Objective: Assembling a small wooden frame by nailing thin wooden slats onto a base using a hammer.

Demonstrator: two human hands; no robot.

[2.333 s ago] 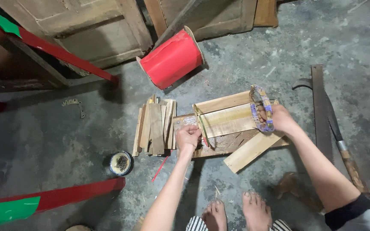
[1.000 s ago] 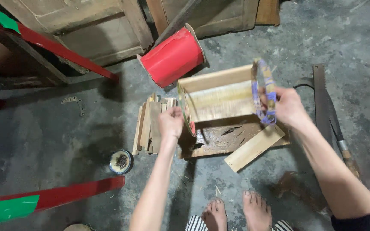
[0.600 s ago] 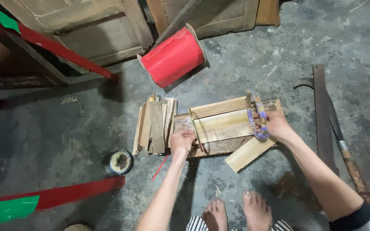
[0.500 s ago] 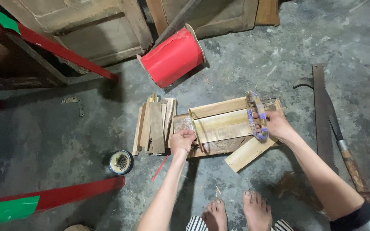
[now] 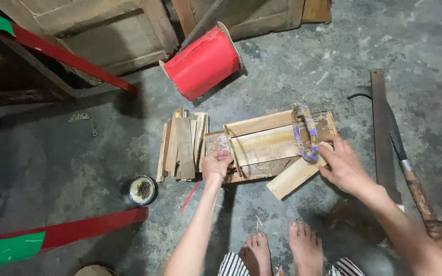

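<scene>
My left hand [image 5: 217,164] is curled shut over the left end of the wooden frame [image 5: 262,145], fingers gripping its edge. My right hand [image 5: 345,166] lies open with fingers spread, its fingertips touching the right end of the frame just below the woven band [image 5: 305,134] wrapped around it; it grips nothing. The frame lies flat on the concrete floor [image 5: 292,66], partly over a loose plank [image 5: 295,176]. A stack of wood slats [image 5: 182,144] sits just left. A tin of nails [image 5: 142,189] stands near it. A red roll [image 5: 203,62] lies beyond. A saw [image 5: 382,130] lies to the right.
</scene>
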